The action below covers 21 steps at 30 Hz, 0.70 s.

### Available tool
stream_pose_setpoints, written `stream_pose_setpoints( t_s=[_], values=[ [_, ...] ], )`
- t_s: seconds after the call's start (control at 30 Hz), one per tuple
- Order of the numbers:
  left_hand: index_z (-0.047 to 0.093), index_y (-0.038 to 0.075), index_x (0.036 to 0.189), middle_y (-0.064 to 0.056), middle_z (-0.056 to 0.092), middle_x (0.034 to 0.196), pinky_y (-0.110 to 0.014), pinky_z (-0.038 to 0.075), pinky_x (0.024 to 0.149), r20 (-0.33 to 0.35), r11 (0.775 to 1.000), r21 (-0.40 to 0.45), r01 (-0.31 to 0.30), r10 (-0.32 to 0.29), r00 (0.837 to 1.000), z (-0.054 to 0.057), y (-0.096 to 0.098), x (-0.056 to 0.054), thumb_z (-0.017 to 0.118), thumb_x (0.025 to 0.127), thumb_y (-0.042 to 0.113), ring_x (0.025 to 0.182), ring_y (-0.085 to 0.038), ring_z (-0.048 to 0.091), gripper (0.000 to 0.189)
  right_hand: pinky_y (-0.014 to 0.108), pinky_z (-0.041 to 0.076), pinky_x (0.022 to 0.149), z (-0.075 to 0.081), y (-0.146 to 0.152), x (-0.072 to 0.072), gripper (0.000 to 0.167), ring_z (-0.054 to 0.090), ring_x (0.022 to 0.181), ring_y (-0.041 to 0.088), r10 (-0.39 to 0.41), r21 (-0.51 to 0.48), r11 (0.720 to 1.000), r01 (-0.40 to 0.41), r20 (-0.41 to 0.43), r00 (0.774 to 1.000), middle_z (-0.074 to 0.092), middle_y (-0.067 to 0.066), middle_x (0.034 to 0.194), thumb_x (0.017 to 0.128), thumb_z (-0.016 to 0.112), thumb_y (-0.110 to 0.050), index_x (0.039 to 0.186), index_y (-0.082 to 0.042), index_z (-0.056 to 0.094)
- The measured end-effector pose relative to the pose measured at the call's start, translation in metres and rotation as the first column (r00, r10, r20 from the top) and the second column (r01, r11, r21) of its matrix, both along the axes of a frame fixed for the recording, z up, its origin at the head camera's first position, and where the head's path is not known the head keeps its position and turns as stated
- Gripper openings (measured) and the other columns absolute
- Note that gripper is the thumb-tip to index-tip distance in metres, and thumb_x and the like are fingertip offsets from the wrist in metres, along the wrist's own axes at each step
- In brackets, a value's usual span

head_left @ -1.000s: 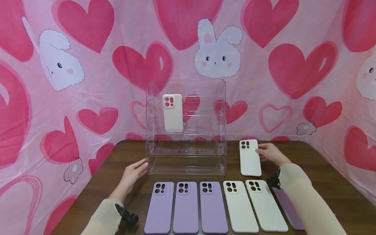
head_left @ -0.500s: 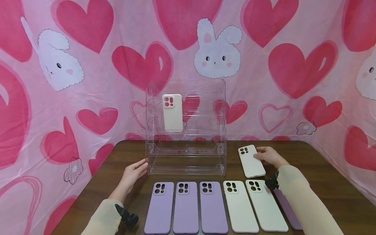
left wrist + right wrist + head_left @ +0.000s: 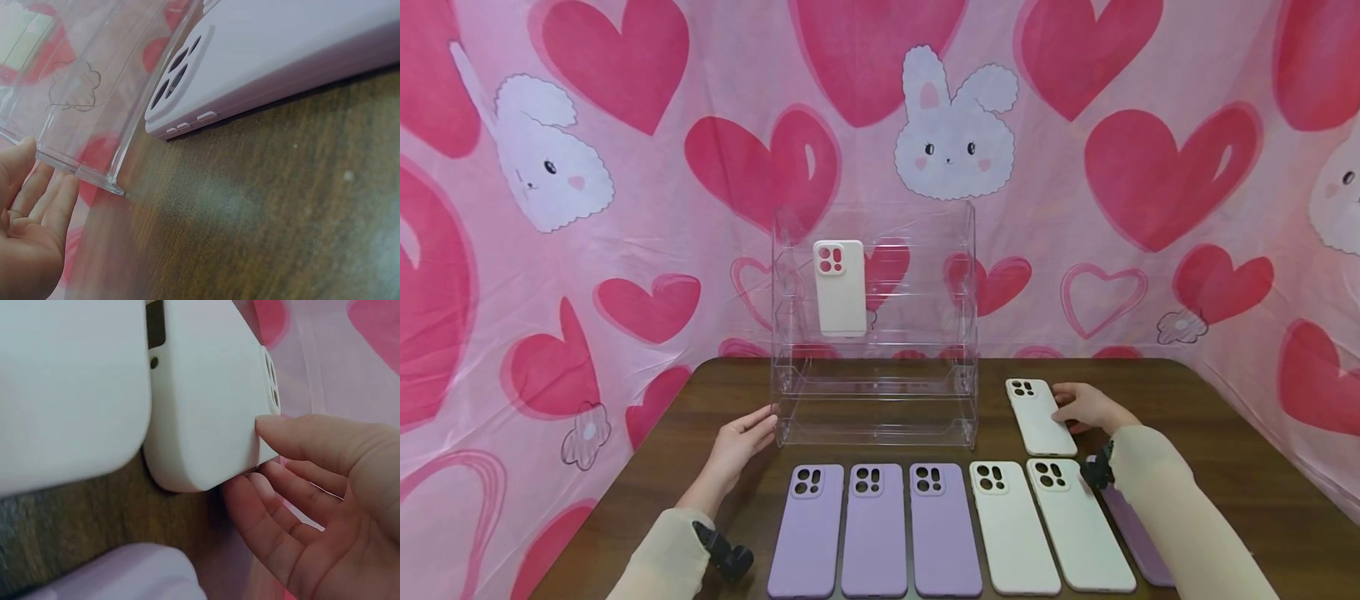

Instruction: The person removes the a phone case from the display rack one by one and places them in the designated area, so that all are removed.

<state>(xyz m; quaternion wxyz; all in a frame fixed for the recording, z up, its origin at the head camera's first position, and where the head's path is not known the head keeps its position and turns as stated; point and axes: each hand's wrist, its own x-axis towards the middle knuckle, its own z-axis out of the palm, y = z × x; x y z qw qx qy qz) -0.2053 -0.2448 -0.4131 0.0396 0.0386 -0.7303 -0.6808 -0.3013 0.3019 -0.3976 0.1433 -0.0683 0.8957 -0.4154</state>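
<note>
A clear acrylic display rack [image 3: 880, 437] with several tiers stands on the table. The extended fingers of my left hand [image 3: 737, 446] touch its lower left side; the left wrist view shows the fingertips [image 3: 67, 184] right at the panel's edge. To the right of the rack, my right hand [image 3: 1092, 407] pinches a white phone case [image 3: 1037, 421] by its right edge. In the right wrist view the thumb [image 3: 281, 428] lies on the case's back and the other fingers are under its edge. The case slants, camera cutouts to the far left, its bottom end close to the row in front.
Another white phone case [image 3: 842, 292] stands upright on an upper tier. Along the front lie three purple cases [image 3: 874, 533], two white cases [image 3: 1015, 533] and another purple case [image 3: 1135, 533], partly hidden by the right sleeve. A pink heart-print cloth [image 3: 1045, 208] hangs behind the table.
My right hand has lowered the white phone case toward the table and tilted it, its lower end shifting right and nearer the front row. The left hand and rack have stayed put.
</note>
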Motion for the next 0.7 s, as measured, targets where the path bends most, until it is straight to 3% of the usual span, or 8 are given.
stream_pose_setpoints(
  t_s=[0.47, 0.7],
  values=[
    [0.041, -0.009, 0.133, -0.022, 0.039, 0.137, -0.031, 0.044, 0.092, -0.002, 1.0, 0.009, 0.008, -0.008, 1.0, 0.0, 0.0, -0.001, 0.055, 0.094, 0.012, 0.121, -0.033, 0.043, 0.046, 0.043, 0.056, 0.071, 0.0, 0.001, 0.002, 0.064, 0.056, 0.095, 0.034, -0.008, 0.001, 1.0, 0.008, -0.03, 1.0, 0.042, 0.038, 0.12, 0.084, 0.064, -0.004, 0.131, 0.021, 0.027],
    [0.041, -0.009, 0.133, -0.022, 0.04, 0.136, -0.031, 0.045, 0.092, -0.005, 1.0, 0.02, 0.006, -0.006, 1.0, 0.0, 0.0, -0.001, 0.055, 0.093, 0.012, 0.121, -0.032, 0.042, 0.046, 0.041, 0.056, 0.069, 0.011, -0.001, 0.0, 0.064, 0.056, 0.098, 0.038, -0.044, -0.032, 0.999, 0.042, -0.071, 0.997, 0.042, 0.038, 0.121, 0.087, 0.062, -0.008, 0.132, 0.019, 0.026]
  ],
)
